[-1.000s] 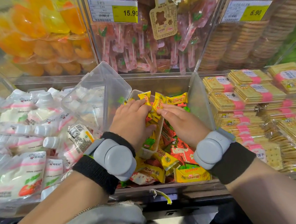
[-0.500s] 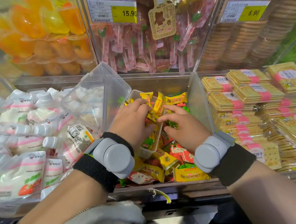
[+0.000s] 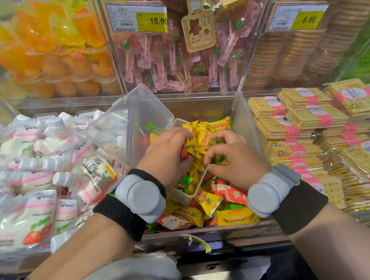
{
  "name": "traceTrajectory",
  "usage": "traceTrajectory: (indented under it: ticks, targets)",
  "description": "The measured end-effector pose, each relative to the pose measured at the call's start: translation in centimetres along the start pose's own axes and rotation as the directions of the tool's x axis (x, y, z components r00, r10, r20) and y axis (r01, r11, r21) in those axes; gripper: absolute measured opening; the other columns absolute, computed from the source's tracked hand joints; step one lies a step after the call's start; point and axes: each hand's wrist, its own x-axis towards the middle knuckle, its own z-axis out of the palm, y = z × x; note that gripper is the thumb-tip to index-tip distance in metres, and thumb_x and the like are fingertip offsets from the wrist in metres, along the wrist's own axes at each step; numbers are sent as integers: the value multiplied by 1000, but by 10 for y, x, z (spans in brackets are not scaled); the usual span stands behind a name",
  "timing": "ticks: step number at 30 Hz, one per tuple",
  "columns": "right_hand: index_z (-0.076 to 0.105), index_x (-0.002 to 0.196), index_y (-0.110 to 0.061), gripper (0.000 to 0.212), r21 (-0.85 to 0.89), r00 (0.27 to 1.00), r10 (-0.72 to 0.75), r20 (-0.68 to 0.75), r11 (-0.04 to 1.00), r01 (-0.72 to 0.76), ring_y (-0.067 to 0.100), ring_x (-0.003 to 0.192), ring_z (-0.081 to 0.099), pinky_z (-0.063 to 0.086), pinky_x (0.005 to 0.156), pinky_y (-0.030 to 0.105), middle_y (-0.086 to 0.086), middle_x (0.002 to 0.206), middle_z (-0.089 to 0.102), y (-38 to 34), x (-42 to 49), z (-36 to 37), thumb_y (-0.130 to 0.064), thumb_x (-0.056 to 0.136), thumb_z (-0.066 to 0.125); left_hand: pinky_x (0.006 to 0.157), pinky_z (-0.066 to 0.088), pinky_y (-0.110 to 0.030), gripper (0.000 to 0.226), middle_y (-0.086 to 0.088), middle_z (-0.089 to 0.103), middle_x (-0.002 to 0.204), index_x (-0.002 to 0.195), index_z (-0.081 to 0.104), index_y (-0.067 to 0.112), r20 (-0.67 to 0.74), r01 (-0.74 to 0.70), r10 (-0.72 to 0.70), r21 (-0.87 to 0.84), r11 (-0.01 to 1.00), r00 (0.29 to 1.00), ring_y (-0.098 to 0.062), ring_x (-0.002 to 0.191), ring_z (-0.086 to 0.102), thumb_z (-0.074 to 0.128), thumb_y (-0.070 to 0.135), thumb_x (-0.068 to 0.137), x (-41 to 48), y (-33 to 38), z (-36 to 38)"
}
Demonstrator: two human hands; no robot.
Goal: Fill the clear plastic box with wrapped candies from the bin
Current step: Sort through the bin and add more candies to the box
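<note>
Down in the middle of the frame, a clear plastic box (image 3: pixel 184 196) lies among loose wrapped candies (image 3: pixel 207 203) in the bin (image 3: pixel 241 119). Its long axis runs from the lower centre up and away toward the back of the bin, and its open lid (image 3: pixel 139 121) stands tilted up to the upper left. The box is heaped with yellow, green and red candies. The left hand (image 3: pixel 166 156) rests over the box's left side, fingers curled closed on a yellow candy (image 3: pixel 190 140) at the top of the heap. The right hand (image 3: pixel 235 160) sits just beside the box's right rim, its fingers pinched on a green candy (image 3: pixel 219 159). Each wrist carries a grey device (image 3: pixel 140 196) over a black band. Pouches with white caps (image 3: pixel 36 168) fill the left of the frame, and packs of crackers (image 3: pixel 309 132) the right.
</note>
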Motion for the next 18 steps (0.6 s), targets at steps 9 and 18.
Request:
traceTrajectory:
  ticks: [9,18]
  targets:
    - [71,73,-28,14,4,1000,27,4,1000,-27,9,118,32,23,90,21,-18,112,41,-1,-4,-10,-18,77,62,105,29,-27,60,1,46,137,134,38,25,42,67,-62,-115,991,997,-18,128,39,65,29,80,2,-1,-5]
    - [52,123,-29,44,146,984,105,-141,986,-85,12,119,45,28,85,14,-7,127,46,6,8,-15,-22,81,62,112,30,-36,67,4,39,144,133,41,27,187,18,11,-152,988,982,-15,133,34,67,46,74,-3,1,-23]
